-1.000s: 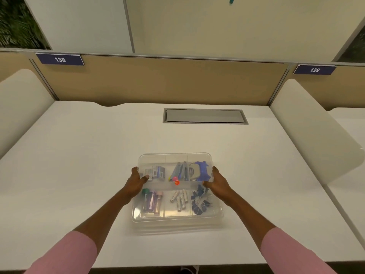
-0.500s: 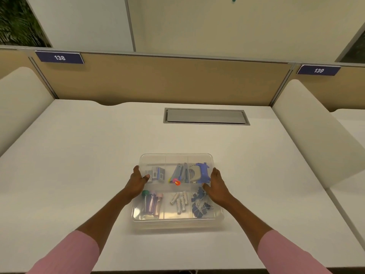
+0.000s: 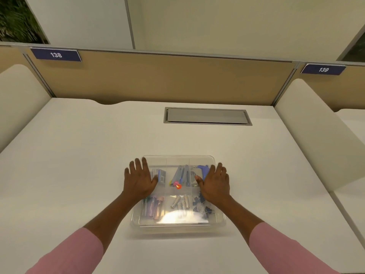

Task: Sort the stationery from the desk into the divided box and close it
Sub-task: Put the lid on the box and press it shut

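A clear divided plastic box (image 3: 178, 224) sits on the white desk in front of me with its clear lid on top. Through the lid I see staple boxes (image 3: 161, 176), a blue stapler (image 3: 203, 170), pens with pink and orange tips (image 3: 181, 177), highlighters (image 3: 153, 207), batteries (image 3: 181, 202) and dark binder clips (image 3: 203, 209). My left hand (image 3: 138, 179) lies flat with fingers spread over the box's left edge. My right hand (image 3: 214, 181) lies flat over the right edge. Neither hand holds anything.
The white desk (image 3: 79, 155) stretches around the box. A grey cable hatch (image 3: 207, 116) is set into the desk at the back. Tan partition panels with number signs 138 (image 3: 56, 54) and 139 (image 3: 323, 69) stand behind; white side dividers (image 3: 316, 135) flank the desk.
Both hands let go of the box's sides and opened out flat, fingers spread, over the lid's left and right edges. The box stayed in place.
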{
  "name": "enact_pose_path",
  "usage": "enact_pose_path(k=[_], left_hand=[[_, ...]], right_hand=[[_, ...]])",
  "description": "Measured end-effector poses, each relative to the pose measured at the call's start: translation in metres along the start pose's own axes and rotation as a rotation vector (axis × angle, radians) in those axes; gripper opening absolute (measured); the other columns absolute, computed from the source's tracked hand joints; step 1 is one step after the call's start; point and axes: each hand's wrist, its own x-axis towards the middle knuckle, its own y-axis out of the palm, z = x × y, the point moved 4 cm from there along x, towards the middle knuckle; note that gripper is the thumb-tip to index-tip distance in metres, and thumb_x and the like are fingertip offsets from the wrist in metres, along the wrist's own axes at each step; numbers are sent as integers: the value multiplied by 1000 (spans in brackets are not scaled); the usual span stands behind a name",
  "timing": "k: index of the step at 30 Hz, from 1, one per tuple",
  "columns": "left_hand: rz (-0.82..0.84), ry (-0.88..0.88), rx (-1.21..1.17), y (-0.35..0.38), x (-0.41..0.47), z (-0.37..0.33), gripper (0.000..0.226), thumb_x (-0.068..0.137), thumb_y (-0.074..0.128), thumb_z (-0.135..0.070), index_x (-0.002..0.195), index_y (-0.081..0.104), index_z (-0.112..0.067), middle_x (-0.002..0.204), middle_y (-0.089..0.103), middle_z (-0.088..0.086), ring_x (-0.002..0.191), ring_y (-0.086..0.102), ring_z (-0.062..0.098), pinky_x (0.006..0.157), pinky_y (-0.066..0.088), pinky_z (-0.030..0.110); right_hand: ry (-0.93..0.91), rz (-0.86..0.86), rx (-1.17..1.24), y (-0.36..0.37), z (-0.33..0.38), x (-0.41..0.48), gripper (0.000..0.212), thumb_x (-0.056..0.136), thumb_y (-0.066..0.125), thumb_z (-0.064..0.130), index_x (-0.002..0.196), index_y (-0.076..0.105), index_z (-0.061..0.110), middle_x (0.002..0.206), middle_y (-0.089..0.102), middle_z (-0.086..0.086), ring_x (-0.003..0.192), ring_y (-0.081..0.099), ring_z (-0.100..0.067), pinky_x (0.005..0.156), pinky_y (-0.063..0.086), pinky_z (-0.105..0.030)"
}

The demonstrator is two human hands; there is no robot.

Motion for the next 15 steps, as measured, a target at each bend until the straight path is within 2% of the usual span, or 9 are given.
enact_pose_path(k=[3,5,7,9,11,15], left_hand=[[-15,82,33,-1,15,-8,90,85,20,-66,146,27,-1,151,30,25,141,26,43,113,25,54],[-1,123,35,1,25,-10,93,84,11,-68,148,22,-2,156,21,22,145,16,39,117,16,50],[7,152,14,3,33,-10,97,83,1,-71,150,15,-3,159,13,19,148,8,35,119,9,47],[16,176,-4,9,37,-10,100,80,-11,-71,150,10,-3,159,8,18,148,6,31,119,6,43],[0,188,-4,14,37,-10,98,82,-10,-69,150,10,-2,159,8,18,148,7,30,120,7,42],[7,182,-23,18,39,-12,88,86,5,-63,151,8,-4,160,6,17,149,5,29,120,4,40]], right_hand=[[-105,10,27,-2,11,21,87,90,24,68,151,14,6,159,9,-20,147,12,-34,119,16,-45],[-177,11,-13,-2,15,33,92,86,9,72,151,12,7,160,6,-18,148,7,-32,120,10,-44],[-236,15,-55,0,17,40,98,81,-6,73,152,10,7,160,6,-18,149,6,-30,120,4,-42],[-264,12,-69,3,15,44,100,81,-11,73,151,13,7,160,12,-17,149,10,-28,120,4,-42],[-274,21,-58,7,13,43,97,84,-9,72,151,16,8,160,16,-15,149,12,-26,120,5,-42],[-286,32,-28,12,11,48,91,86,-3,70,152,15,8,160,17,-13,149,11,-25,120,6,-39]])
